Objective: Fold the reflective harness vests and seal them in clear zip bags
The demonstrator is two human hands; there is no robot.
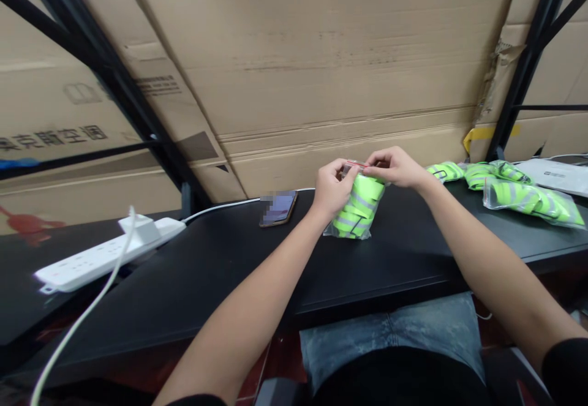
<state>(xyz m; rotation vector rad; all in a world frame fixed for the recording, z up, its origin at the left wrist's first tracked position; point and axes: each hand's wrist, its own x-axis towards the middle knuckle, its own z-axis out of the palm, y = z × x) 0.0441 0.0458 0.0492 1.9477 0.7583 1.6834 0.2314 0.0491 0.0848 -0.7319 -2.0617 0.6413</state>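
My left hand point(333, 188) and my right hand point(395, 167) pinch the top edge of a clear plastic zip bag point(358, 207) from either side. The bag stands on the black table point(220, 271) and holds rolled neon-green reflective bands with grey stripes. A thin red strip point(357, 164) runs along the bag's mouth between my fingers. To the right lie more bagged green reflective bands point(530, 201), closest to my right hand.
A smartphone point(278, 208) with a blurred screen lies left of my hands. Further left are a white power strip point(108, 253) with a plug and white cable. A white flat box point(555, 176) sits far right. Flattened cardboard and black metal shelving stand behind the table.
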